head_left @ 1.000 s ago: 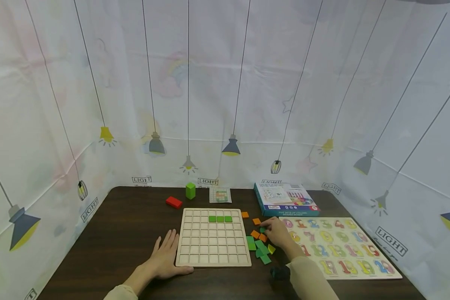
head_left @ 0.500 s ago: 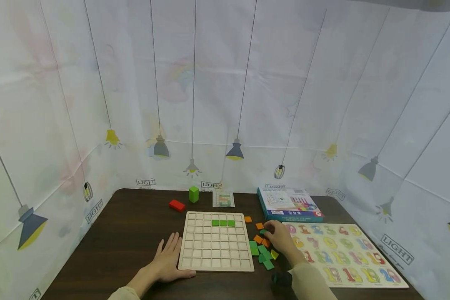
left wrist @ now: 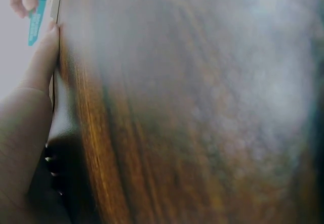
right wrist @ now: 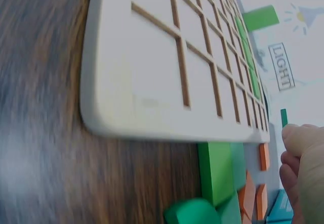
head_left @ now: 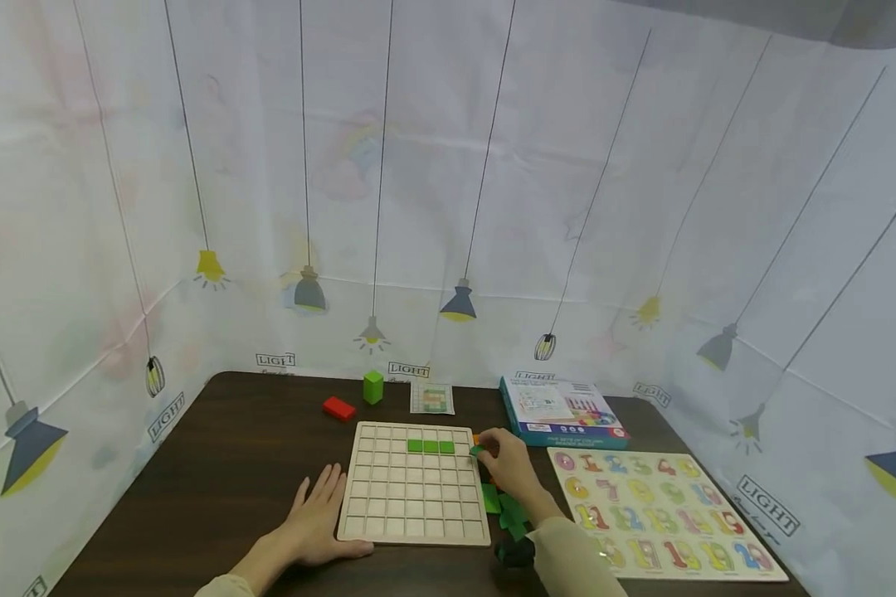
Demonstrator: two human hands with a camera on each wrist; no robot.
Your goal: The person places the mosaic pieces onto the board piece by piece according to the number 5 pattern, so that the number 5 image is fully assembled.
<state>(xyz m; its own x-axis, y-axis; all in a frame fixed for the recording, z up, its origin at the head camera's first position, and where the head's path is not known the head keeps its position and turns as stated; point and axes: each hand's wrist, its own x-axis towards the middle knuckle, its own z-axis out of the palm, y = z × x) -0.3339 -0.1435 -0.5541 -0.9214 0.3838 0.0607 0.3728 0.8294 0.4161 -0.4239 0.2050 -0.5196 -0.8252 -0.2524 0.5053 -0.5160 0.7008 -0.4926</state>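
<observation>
Fingers spread, the person's left hand (head_left: 315, 522) rests flat on a dark brown wood-grain table (head_left: 202, 473), thumb along the near edge of a pale wooden square-grid board (head_left: 396, 506), seemingly to steady it. Beyond those fingertips lie a red rectangular block (head_left: 339, 408) and, rightward, an upright bright green block (head_left: 373, 387). Between both hands, the board carries three bright green square tiles (head_left: 430, 447) in its second row from the far side. Ahead of the right fingers lies a small printed grid card (head_left: 433, 399), perhaps placed for easy viewing. The right hand (head_left: 509, 466) pinches a thin dark green tile (right wrist: 284, 117) at the board's right edge, one end left free, likely for control; I cannot tell whether it touches wood. Loose green pieces (head_left: 512, 518) lie nearer the person than those fingers, orange pieces (right wrist: 264, 157) around them. Farther right: a blue-sided printed box (head_left: 563, 414), then a pale board of colourful numerals (head_left: 668, 518).
</observation>
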